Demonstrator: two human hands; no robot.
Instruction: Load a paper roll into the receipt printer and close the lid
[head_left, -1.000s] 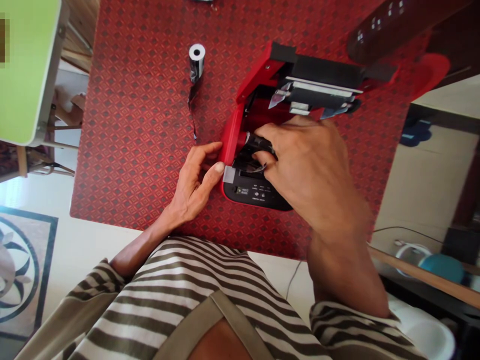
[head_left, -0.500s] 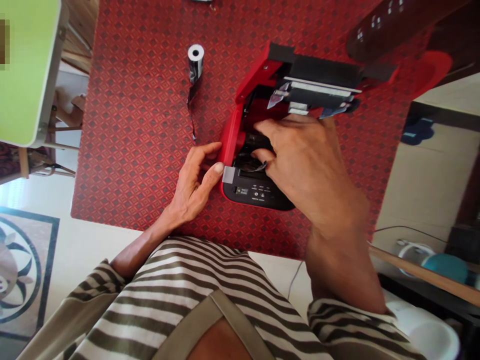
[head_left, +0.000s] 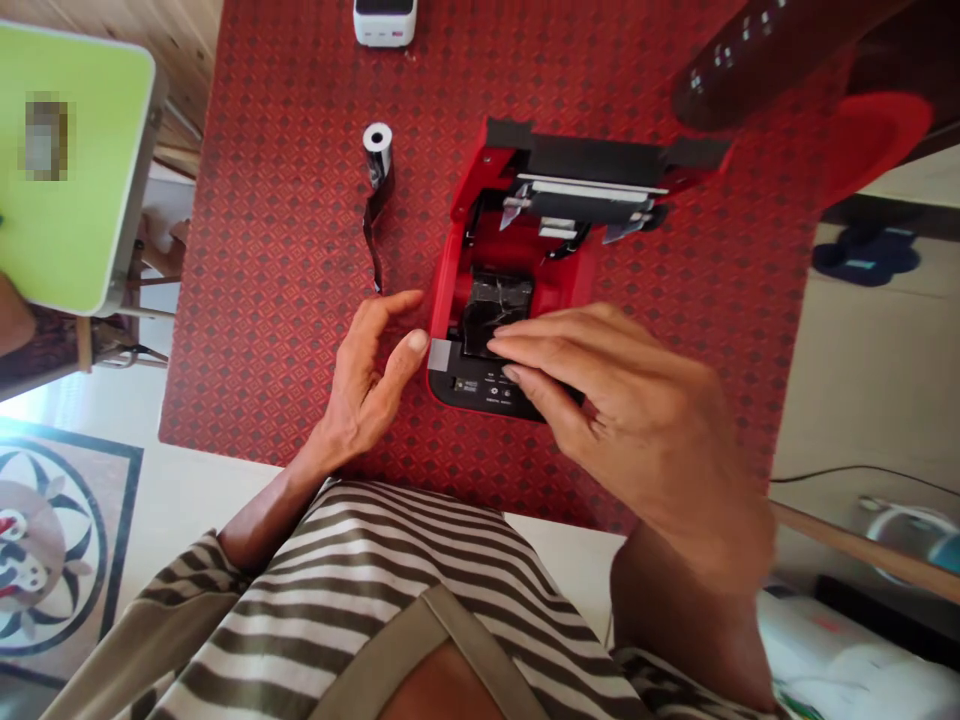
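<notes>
A red and black label printer [head_left: 448,275] stands on the table with its lid [head_left: 592,155] raised. Inside it lies a roll of glossy black film [head_left: 501,290], its loose strip drawn over the front panel. My right hand [head_left: 637,400] is at the front of the printer, thumb and fingertips closed at the strip's free edge. Part of the button panel is hidden beneath this hand. My left hand [head_left: 375,375] rests at the printer's left front corner, fingers and thumb apart, holding nothing. A second small roll [head_left: 378,158] with a black tail stands further left.
A white device [head_left: 385,22] sits at the table's far edge. A dark bottle-like cylinder [head_left: 750,60] and a red round object [head_left: 877,140] are at the far right. To the left is a green table [head_left: 67,230], with part of another person beside it.
My right hand has drawn back from inside the printer to its front edge, uncovering the film roll. My left hand stays by the corner. The camera view has shifted.
</notes>
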